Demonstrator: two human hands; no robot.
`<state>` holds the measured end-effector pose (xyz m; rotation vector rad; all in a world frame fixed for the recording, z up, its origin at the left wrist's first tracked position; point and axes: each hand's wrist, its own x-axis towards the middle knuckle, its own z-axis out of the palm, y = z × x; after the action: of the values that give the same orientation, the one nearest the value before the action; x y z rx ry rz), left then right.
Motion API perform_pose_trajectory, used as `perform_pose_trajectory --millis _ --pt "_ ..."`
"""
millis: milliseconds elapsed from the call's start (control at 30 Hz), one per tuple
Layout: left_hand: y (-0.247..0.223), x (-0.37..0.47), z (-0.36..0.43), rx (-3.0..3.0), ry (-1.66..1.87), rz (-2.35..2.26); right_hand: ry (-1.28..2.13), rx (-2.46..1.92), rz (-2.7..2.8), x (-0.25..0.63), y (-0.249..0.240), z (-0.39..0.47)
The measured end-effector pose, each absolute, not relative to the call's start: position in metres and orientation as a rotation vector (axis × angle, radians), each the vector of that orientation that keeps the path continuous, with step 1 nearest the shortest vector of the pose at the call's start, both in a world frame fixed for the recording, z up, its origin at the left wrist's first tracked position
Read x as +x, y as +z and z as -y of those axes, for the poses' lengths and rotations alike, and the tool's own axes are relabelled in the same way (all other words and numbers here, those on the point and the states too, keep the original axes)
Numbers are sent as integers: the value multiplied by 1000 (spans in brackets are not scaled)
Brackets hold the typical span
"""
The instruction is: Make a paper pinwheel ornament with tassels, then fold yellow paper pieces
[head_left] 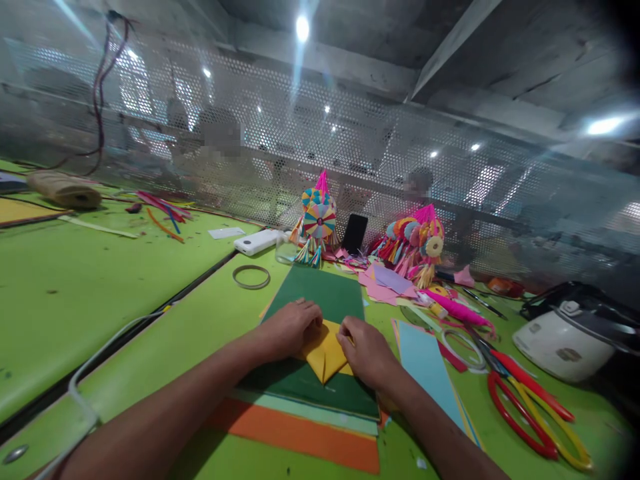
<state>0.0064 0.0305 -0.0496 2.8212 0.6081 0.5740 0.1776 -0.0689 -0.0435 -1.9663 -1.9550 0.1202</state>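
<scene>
A piece of folded yellow paper (pixel 324 353) with a downward point lies on a dark green sheet or board (pixel 325 290). My left hand (pixel 295 325) is closed on the paper's left side, fingers curled, with the fingertips partly hidden. On its right edge, my right hand (pixel 367 350) pinches the same paper between thumb and fingers. Under the green board, mint and orange sheets (pixel 300 437) stick out toward me.
Two pairs of scissors (pixel 535 407), light blue paper strips (pixel 430 367) and a rice cooker (pixel 565 340) stand right. Paper lanterns (pixel 320 220), a phone (pixel 355 233) and pink paper (pixel 383 283) are behind. A bracelet-like ring (pixel 251 277) and white cable (pixel 80 393) lie left.
</scene>
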Motion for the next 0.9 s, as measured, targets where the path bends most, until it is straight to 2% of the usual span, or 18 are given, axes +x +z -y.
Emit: perform_pose_trajectory --millis 900 --pt "-49 8 -28 2842 575 -658 35 -2058 2015 173 -41 69"
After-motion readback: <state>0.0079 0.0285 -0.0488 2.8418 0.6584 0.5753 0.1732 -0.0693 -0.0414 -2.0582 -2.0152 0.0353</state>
